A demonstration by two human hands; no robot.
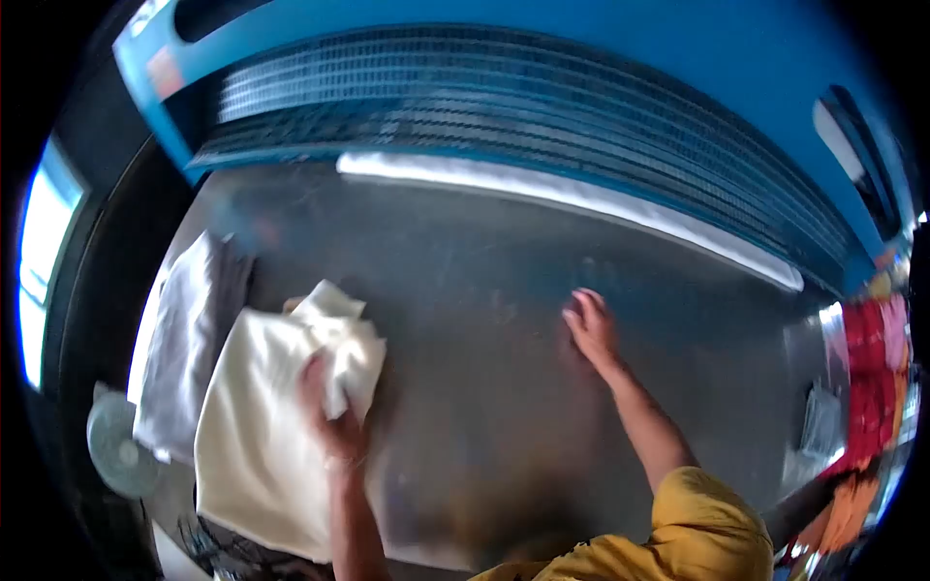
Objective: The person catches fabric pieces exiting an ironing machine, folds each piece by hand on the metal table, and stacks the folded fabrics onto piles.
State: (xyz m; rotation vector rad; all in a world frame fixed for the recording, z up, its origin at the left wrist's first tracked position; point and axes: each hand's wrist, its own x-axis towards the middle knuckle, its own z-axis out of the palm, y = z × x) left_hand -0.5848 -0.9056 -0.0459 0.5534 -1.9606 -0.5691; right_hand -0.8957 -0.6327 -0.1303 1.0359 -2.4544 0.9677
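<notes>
A cream cloth (257, 416) lies in a loose, folded heap on the left of the dark, shiny table (465, 358). My left hand (334, 412) is at the right part of this cloth, its fingers blurred by motion against a bunched fold, so the grip is unclear. To the left of the cream cloth is a folded grey-white cloth (184, 339). Over the middle right of the table, my right hand (591, 329) holds nothing, its fingers somewhat apart.
A blue machine frame (620, 68) with a ribbed grille and a white light tube (572, 198) spans the far side. A round fan (121, 445) stands at the left. Red cloths (867, 387) and a clear plastic packet (821, 421) are at the right.
</notes>
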